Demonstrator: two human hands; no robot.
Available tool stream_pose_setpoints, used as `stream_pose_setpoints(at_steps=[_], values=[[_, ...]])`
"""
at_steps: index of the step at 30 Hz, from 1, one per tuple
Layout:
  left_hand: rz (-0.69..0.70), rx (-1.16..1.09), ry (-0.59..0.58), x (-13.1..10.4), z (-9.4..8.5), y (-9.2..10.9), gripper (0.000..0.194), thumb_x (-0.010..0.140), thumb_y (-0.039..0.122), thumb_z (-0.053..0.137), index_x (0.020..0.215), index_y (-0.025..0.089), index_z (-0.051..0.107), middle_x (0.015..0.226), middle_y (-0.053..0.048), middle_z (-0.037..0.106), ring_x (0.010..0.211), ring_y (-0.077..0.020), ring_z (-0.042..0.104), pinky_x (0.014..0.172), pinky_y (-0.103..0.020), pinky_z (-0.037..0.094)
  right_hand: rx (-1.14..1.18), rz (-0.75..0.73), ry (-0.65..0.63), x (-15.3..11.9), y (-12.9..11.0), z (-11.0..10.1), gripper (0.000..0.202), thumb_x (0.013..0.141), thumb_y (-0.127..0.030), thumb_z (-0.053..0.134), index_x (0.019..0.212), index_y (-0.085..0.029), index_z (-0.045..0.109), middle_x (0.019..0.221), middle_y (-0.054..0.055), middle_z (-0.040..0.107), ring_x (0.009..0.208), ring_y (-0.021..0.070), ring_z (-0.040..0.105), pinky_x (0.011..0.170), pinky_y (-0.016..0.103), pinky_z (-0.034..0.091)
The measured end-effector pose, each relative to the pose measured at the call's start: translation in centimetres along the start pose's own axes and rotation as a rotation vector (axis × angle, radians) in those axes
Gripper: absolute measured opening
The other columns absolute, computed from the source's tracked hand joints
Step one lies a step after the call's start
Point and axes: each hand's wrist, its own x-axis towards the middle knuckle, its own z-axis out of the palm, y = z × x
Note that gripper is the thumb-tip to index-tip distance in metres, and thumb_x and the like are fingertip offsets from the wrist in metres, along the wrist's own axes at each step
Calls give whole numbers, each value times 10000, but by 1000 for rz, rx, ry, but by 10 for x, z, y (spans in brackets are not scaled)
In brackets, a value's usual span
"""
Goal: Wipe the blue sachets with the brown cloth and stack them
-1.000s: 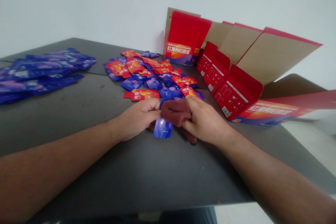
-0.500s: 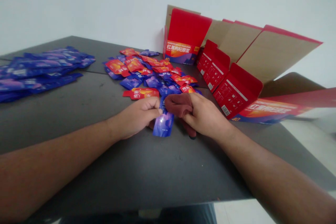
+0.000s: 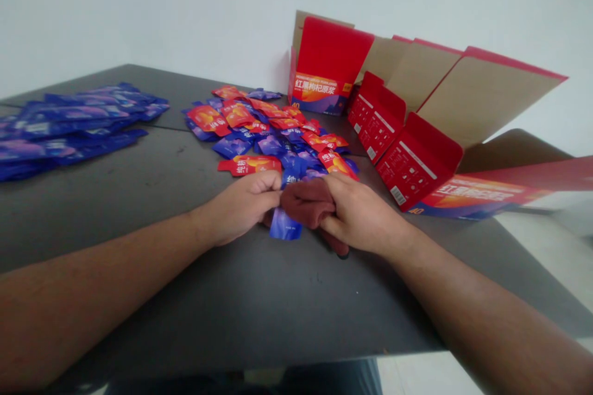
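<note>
Pinched at its left edge by my left hand [image 3: 248, 203] is a blue-purple sachet [image 3: 285, 226], with a spout-like top end pointing away from me. My right hand [image 3: 359, 213] is closed on a bunched brown cloth [image 3: 308, 200], which lies against the sachet and covers its middle. Part of the cloth hangs below my right hand towards the table. Just beyond my hands, a loose pile of red sachets [image 3: 250, 165] and blue sachets [image 3: 231, 145] is spread on the dark table [image 3: 259, 308].
A stack of blue-purple packets [image 3: 83, 111] lies at the left. Several open red cartons stand at the back and right, among them a front-facing carton [image 3: 319, 89] and a carton with a barcode [image 3: 414, 163]. A white wall [image 3: 185, 6] rises behind the table.
My right hand has moved the brown cloth slightly left and down across the sachet, hiding more of its middle. My left hand keeps its hold in nearly the same place.
</note>
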Motion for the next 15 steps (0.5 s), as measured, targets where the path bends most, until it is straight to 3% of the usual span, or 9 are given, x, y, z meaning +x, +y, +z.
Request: stream_pose_setpoints(at_steps=[2,7,12,15], values=[[-6,-28,13,0,2,2,209,813,214,670,763,202,467,658,37,537,560,-117,562,511,-220,451,-4,-38,-39,-1,-2,0,231,791,-209,604,1020,-185,576,1023,71,650,905,207,601,777,319,472],[-31,-81,53,1,4,6,240,816,238,666,753,208,437,642,44,503,549,-126,535,517,-255,485,-30,60,15,-1,-4,-1,246,813,-216,596,1056,-175,586,1015,80,650,925,219,606,800,340,481],[12,-46,69,2,2,4,218,804,231,679,746,190,472,663,32,518,573,-105,522,532,-215,451,-82,-123,-105,-4,-10,0,211,819,-220,610,1025,-190,579,1020,70,629,906,213,594,777,335,480],[-18,-86,78,2,4,6,236,798,235,681,744,194,455,653,36,516,564,-112,527,543,-239,481,-108,-62,-67,-4,-8,0,195,815,-230,610,1001,-192,566,993,67,621,872,209,587,747,330,474]])
